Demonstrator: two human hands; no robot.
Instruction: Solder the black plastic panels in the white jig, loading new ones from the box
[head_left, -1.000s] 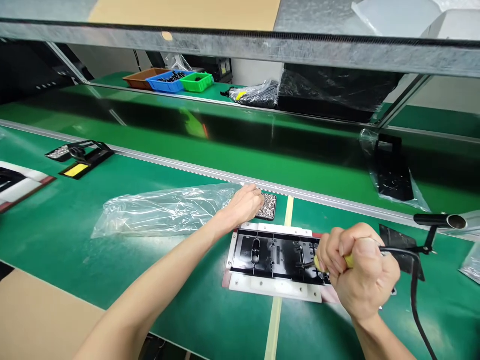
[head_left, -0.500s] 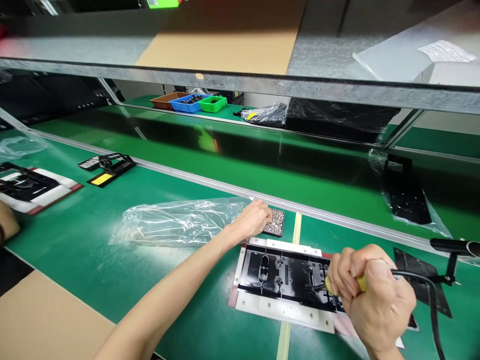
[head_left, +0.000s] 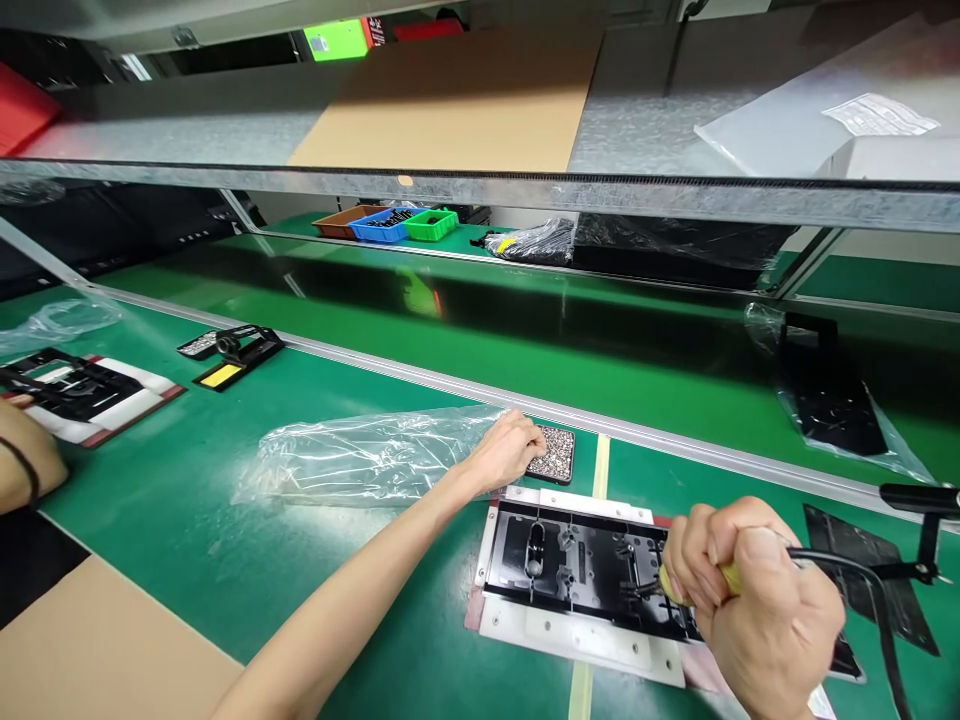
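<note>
My right hand point(head_left: 757, 600) is closed around the yellow handle of a corded soldering iron point(head_left: 675, 588). Its tip points down at a long black plastic part point(head_left: 592, 570), though contact is hard to make out. White blocks of a fixture point(head_left: 577, 632) frame that part. Farther back, my left hand point(head_left: 514, 447) has its fingertips pinched together over a small dark tray point(head_left: 571, 470) of shiny little metal pieces. Whatever those fingers hold is too small to see. A clear plastic bag point(head_left: 360, 455) lies beside my left wrist.
A black tube holder on a bracket point(head_left: 919, 500) stands at right. A metal shelf point(head_left: 480, 190) crosses above the bench. At far left, another person's arm point(head_left: 26, 465) is near a second fixture point(head_left: 142, 400). Cardboard point(head_left: 112, 640) lies at lower left.
The camera view has tilted slightly up, bringing more of the shelf into sight. My left hand stays at the tray, and my right hand still grips the soldering iron over the black part.
</note>
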